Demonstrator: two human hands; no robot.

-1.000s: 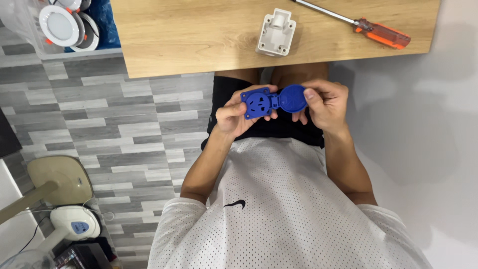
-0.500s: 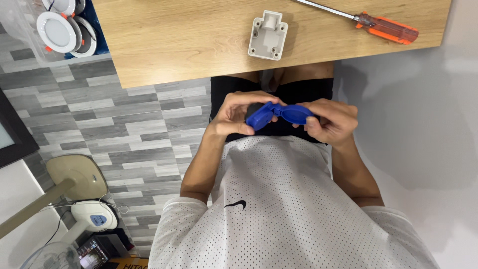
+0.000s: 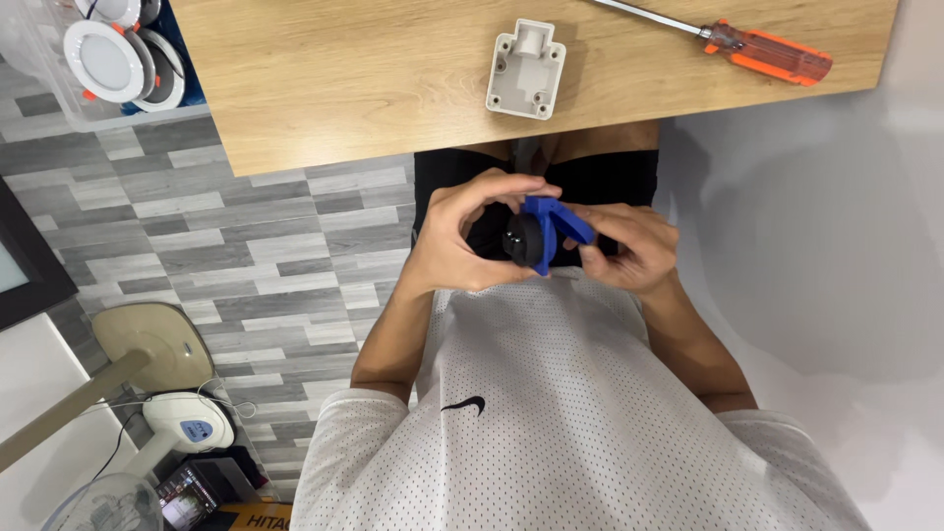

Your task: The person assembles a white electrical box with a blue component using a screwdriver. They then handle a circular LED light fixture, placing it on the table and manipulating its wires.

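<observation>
Gripping a blue plastic socket [image 3: 551, 231] in the lap, at six o'clock from the grey box [image 3: 526, 69], both the left hand [image 3: 462, 241] and right hand [image 3: 629, 246] are clamped on its edges; it looks light, stiff, best held by the rim.

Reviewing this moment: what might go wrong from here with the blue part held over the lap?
1. The blue plastic part is pinched between the left hand and right hand in mid-air over the lap, away from the wooden table; a slip would likely drop it to the floor.
2. The grey housing sits close to the table's near edge, so a bump may knock it off.
3. The orange-handled screwdriver lies loose and might roll.
</observation>
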